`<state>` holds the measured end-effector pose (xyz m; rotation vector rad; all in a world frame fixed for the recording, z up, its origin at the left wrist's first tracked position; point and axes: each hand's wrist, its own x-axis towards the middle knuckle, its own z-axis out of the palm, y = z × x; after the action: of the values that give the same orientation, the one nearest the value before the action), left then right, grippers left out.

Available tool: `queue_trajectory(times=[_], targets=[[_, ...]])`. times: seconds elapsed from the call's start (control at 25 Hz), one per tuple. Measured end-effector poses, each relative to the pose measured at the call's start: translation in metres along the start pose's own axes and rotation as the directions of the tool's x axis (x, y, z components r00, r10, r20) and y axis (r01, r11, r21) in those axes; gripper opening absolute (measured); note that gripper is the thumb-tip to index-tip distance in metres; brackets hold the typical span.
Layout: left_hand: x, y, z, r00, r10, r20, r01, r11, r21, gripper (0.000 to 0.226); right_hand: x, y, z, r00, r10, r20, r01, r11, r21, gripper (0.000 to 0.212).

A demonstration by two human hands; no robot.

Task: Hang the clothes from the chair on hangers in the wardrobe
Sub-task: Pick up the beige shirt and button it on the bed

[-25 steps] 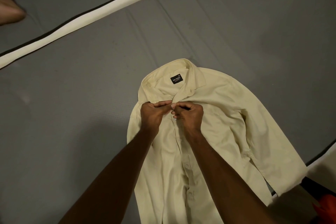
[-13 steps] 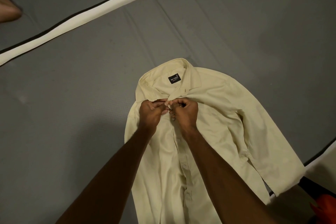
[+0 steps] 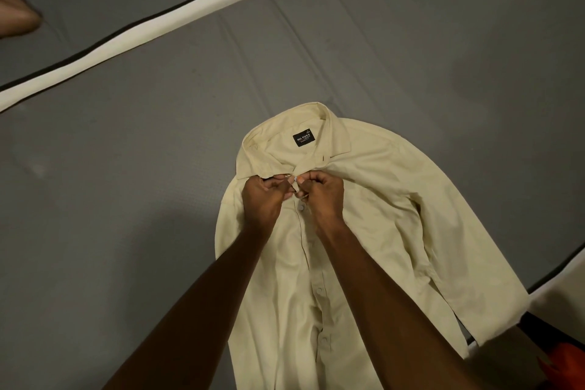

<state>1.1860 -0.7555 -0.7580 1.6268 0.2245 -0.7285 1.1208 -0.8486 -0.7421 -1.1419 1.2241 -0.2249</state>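
A: From the head view, we look down on a pale cream shirt [image 3: 357, 231] lying flat, front up, on a grey mattress [image 3: 158, 199], collar away from us. Both of our bare forearms reach in from the bottom edge.

B: What are our hands doing?

A: Our left hand [image 3: 264, 199] and right hand [image 3: 323, 195] meet at the top of the button strip, just under the collar. The fingers [image 3: 304, 179] of both hands are curled and pinch the cloth where the top button sits.

B: Has anything changed?

A: Over the last second our hands have crept a little higher, from just below the collar opening to its base. The button [image 3: 300, 207] beneath them looks fastened, so we judge we have moved on to the next one up.

B: And the task?

A: The shirt is on the mattress, not yet on a hanger. No hanger or wardrobe shows here. A white band [image 3: 126, 35] edges the mattress, and something orange [image 3: 566, 361] sits at the lower right.
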Motion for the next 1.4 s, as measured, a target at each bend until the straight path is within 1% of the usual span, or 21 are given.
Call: queue_trajectory(times=[0.12, 0.2, 0.24, 0.28, 0.36, 0.44, 0.48, 0.52, 0.56, 0.6, 0.68, 0.72, 0.76, 0.8, 0.88, 0.96, 1.0, 1.08, 1.12, 1.2, 1.4], targets=[[-0.006, 0.002, 0.003, 0.998, 0.044, -0.055, -0.042, 0.999, 0.035, 0.027, 0.000, 0.001, -0.003, 0.998, -0.054, 0.017, 0.054, 0.998, -0.027, 0.008], [-0.017, 0.007, 0.004, 0.991, 0.109, -0.079, -0.101, 0.990, 0.103, 0.023, -0.001, 0.000, -0.010, 0.982, -0.177, -0.065, 0.167, 0.976, -0.142, 0.016], [-0.023, 0.011, 0.003, 0.985, 0.145, -0.091, -0.131, 0.980, 0.149, 0.023, -0.001, -0.003, -0.016, 0.957, -0.267, -0.116, 0.238, 0.946, -0.221, 0.019], [-0.028, 0.016, 0.000, 0.978, 0.178, -0.107, -0.155, 0.969, 0.195, 0.027, -0.001, -0.007, -0.024, 0.918, -0.367, -0.150, 0.310, 0.900, -0.305, 0.020], [-0.030, 0.030, -0.011, 0.952, 0.278, -0.127, -0.231, 0.926, 0.298, 0.034, 0.003, -0.023, -0.039, 0.826, -0.539, -0.165, 0.419, 0.784, -0.458, 0.020], [-0.021, 0.043, -0.025, 0.880, 0.457, -0.131, -0.348, 0.808, 0.476, 0.033, 0.015, -0.043, -0.050, 0.754, -0.641, -0.146, 0.462, 0.674, -0.576, 0.023], [-0.015, 0.049, -0.031, 0.837, 0.525, -0.151, -0.370, 0.748, 0.551, 0.033, 0.026, -0.050, -0.054, 0.732, -0.670, -0.121, 0.463, 0.620, -0.633, 0.027], [-0.009, 0.055, -0.037, 0.806, 0.560, -0.195, -0.350, 0.715, 0.606, 0.039, 0.039, -0.055, -0.057, 0.727, -0.682, -0.076, 0.454, 0.562, -0.692, 0.030], [-0.002, 0.057, -0.041, 0.790, 0.565, -0.240, -0.304, 0.699, 0.647, 0.052, 0.051, -0.059, -0.060, 0.743, -0.669, -0.011, 0.433, 0.495, -0.753, 0.036], [0.005, 0.057, -0.046, 0.799, 0.544, -0.257, -0.247, 0.687, 0.683, 0.069, 0.062, -0.062, -0.063, 0.782, -0.621, 0.056, 0.400, 0.429, -0.810, 0.046], [0.016, 0.047, -0.056, 0.884, 0.417, -0.209, -0.145, 0.671, 0.728, 0.099, 0.076, -0.062, -0.068, 0.847, -0.510, 0.153, 0.351, 0.319, -0.880, 0.065], [0.016, 0.041, -0.060, 0.925, 0.339, -0.170, -0.106, 0.660, 0.743, 0.105, 0.078, -0.061, -0.072, 0.856, -0.485, 0.178, 0.340, 0.271, -0.900, 0.068], [0.016, 0.035, -0.064, 0.951, 0.277, -0.138, -0.080, 0.651, 0.755, 0.104, 0.078, -0.058, -0.076, 0.858, -0.476, 0.193, 0.333, 0.229, -0.915, 0.068], [0.014, 0.031, -0.066, 0.964, 0.243, -0.111, -0.075, 0.644, 0.761, 0.096, 0.076, -0.055, -0.078, 0.859, -0.469, 0.204, 0.328, 0.200, -0.923, 0.064], [0.009, 0.030, -0.065, 0.969, 0.243, -0.037, -0.131, 0.637, 0.760, 0.070, 0.070, -0.049, -0.084, 0.873, -0.440, 0.210, 0.331, 0.220, -0.918, 0.052], [-0.002, 0.034, -0.060, 0.951, 0.298, 0.078, -0.268, 0.677, 0.686, 0.041, 0.059, -0.044, -0.091, 0.896, -0.396, 0.201, 0.340, 0.322, -0.884, 0.042], [-0.008, 0.037, -0.059, 0.939, 0.323, 0.118, -0.322, 0.707, 0.630, 0.035, 0.051, -0.042, -0.094, 0.904, -0.382, 0.193, 0.349, 0.396, -0.849, 0.037], [-0.019, 0.045, -0.059, 0.925, 0.354, 0.140, -0.369, 0.742, 0.560, 0.035, 0.028, -0.040, -0.102, 0.913, -0.376, 0.155, 0.360, 0.571, -0.737, 0.023], [-0.026, 0.053, -0.059, 0.922, 0.361, 0.142, -0.377, 0.751, 0.542, 0.033, 0.015, -0.043, -0.106, 0.917, -0.380, 0.120, 0.352, 0.631, -0.691, 0.018], [-0.041, 0.071, -0.059, 0.917, 0.359, 0.173, -0.395, 0.762, 0.513, 0.028, -0.009, -0.056, -0.115, 0.907, -0.416, 0.067, 0.357, 0.674, -0.647, 0.015], [-0.095, 0.134, -0.058, 0.866, 0.393, 0.309, -0.497, 0.742, 0.450, 0.016, -0.074, -0.111, -0.152, 0.862, -0.507, 0.020, 0.446, 0.737, -0.508, 0.023]])
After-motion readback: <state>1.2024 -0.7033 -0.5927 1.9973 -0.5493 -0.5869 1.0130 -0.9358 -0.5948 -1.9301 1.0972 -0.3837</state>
